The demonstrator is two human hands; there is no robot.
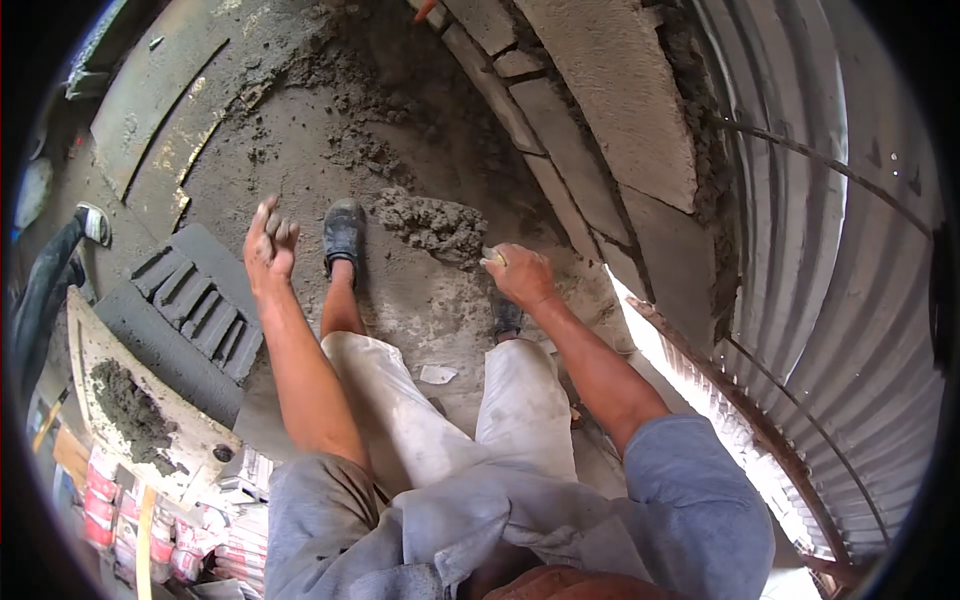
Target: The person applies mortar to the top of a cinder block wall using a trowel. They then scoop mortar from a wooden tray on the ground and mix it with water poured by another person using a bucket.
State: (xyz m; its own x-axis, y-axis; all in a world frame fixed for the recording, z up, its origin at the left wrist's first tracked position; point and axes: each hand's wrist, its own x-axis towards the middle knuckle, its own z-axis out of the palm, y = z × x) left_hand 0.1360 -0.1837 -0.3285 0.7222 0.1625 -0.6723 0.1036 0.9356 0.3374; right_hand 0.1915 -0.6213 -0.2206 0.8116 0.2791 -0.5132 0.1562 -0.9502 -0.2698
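Observation:
My right hand (522,275) grips the handle of a trowel, whose pale end (492,257) shows at my fingers. The blade is hidden under a heap of wet grey mortar (432,226), held above the floor between my feet. My left hand (272,243) is raised at the left with nothing in it, its fingers loosely bent and partly apart. Below that hand stands a grey hollow concrete block (205,305) with slots in its face. To my right runs a wall of grey blocks (570,160) with rough mortar along its joints.
A pale, worn container (205,440) with mortar in it stands at the lower left, near red and white bags (105,495). Loose mortar (345,130) covers the floor ahead. Corrugated metal sheeting (800,300) rises on the right. Another person's leg (50,290) shows at the far left.

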